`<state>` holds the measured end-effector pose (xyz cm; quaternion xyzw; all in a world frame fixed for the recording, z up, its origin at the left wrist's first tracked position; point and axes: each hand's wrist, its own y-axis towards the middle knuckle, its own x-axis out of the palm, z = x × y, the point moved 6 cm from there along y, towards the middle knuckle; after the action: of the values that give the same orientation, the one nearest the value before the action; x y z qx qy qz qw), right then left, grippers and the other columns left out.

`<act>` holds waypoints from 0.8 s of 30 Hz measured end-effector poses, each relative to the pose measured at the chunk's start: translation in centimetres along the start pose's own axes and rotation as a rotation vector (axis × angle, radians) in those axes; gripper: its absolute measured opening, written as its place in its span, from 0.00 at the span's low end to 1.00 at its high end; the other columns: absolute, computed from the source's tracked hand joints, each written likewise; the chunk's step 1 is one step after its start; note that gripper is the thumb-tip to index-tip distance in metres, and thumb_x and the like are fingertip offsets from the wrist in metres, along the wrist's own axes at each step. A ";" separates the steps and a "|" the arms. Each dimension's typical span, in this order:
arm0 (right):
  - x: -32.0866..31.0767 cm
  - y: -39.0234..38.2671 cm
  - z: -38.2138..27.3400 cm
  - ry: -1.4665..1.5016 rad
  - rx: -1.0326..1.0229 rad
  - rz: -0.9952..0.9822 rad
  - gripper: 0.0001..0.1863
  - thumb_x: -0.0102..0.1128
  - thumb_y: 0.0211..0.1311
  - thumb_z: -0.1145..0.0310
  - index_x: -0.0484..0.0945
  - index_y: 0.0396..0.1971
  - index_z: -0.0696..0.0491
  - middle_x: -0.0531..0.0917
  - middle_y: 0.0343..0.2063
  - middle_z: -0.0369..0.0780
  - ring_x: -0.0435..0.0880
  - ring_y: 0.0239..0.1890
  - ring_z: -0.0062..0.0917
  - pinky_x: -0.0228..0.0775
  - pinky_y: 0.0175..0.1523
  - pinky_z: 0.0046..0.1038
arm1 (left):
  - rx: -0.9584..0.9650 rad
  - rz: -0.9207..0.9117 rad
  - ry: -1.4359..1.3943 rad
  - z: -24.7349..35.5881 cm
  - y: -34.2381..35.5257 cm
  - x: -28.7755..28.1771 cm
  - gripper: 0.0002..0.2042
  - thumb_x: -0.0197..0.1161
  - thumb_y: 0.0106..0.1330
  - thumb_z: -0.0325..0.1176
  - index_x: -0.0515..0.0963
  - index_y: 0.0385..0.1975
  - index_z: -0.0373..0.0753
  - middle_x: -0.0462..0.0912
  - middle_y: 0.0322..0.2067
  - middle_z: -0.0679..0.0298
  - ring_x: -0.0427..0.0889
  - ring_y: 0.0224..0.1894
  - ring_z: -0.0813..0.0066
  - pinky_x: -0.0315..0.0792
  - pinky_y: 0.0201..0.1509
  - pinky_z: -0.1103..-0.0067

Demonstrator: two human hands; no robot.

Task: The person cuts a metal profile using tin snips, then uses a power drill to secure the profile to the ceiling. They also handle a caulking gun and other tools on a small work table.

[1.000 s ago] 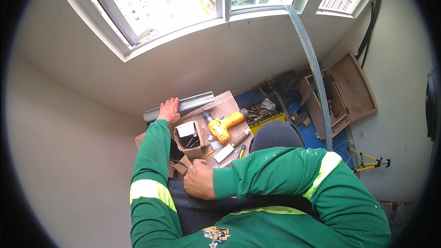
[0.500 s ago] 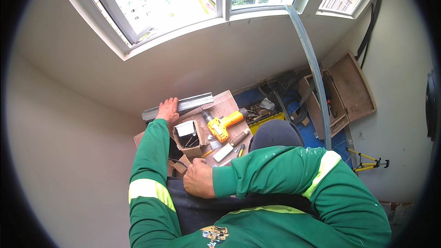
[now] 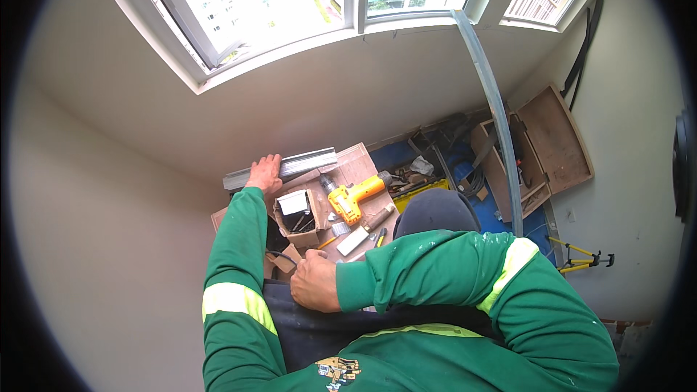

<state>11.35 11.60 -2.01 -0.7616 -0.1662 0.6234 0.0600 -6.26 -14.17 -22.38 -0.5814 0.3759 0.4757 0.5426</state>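
My left hand (image 3: 264, 173) reaches forward and lies flat on a grey metal profile (image 3: 305, 163) that runs along the foot of the wall under the window. My right hand (image 3: 314, 282) is closed low by my lap, near the flap of a small cardboard box (image 3: 296, 219) with small parts in it; what it grips, if anything, is hidden. A yellow cordless drill (image 3: 352, 198) lies on a flattened cardboard sheet (image 3: 357, 163) just right of the box. Both sleeves are green with reflective bands.
A long grey metal strip (image 3: 495, 112) leans up toward the window at the right. Wooden crates (image 3: 552, 145) and a pile of tools on a blue sheet (image 3: 421, 170) sit at the right wall. A yellow tripod (image 3: 581, 258) lies on the floor.
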 end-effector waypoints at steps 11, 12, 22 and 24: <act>-0.5 -0.2 -0.1 -0.005 0.022 0.000 0.13 0.58 0.68 0.62 0.90 0.34 0.51 0.89 0.30 0.38 0.88 0.35 0.34 0.74 0.40 0.51 | -0.029 -0.013 -0.017 0.3 -0.2 -0.4 0.26 0.65 0.53 0.30 0.71 0.56 0.40 0.79 0.54 0.53 0.78 0.62 0.50 0.71 0.64 0.48; -0.6 -0.2 -0.1 0.002 0.025 0.007 0.13 0.58 0.68 0.62 0.90 0.34 0.51 0.89 0.30 0.38 0.88 0.35 0.34 0.74 0.40 0.51 | -0.014 0.004 -0.023 0.4 -0.2 -0.5 0.26 0.65 0.54 0.30 0.71 0.56 0.40 0.79 0.54 0.53 0.78 0.62 0.50 0.71 0.64 0.48; -0.8 -0.3 0.0 0.010 0.029 0.018 0.13 0.58 0.68 0.62 0.90 0.35 0.51 0.89 0.30 0.38 0.87 0.36 0.35 0.74 0.39 0.51 | -0.005 -0.053 -0.009 0.6 0.4 0.1 0.28 0.65 0.54 0.32 0.68 0.58 0.39 0.77 0.56 0.51 0.76 0.63 0.48 0.71 0.65 0.47; -0.8 -0.3 0.0 0.001 0.022 0.028 0.13 0.58 0.68 0.62 0.90 0.35 0.51 0.89 0.30 0.38 0.87 0.36 0.35 0.74 0.39 0.51 | -0.005 -0.057 -0.005 0.6 0.5 0.2 0.28 0.65 0.54 0.32 0.68 0.58 0.39 0.77 0.56 0.51 0.76 0.63 0.48 0.71 0.64 0.47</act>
<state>11.15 11.64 -1.18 -0.7635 -0.1488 0.6255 0.0598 -6.75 -13.60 -22.71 -0.5920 0.3565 0.4626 0.5554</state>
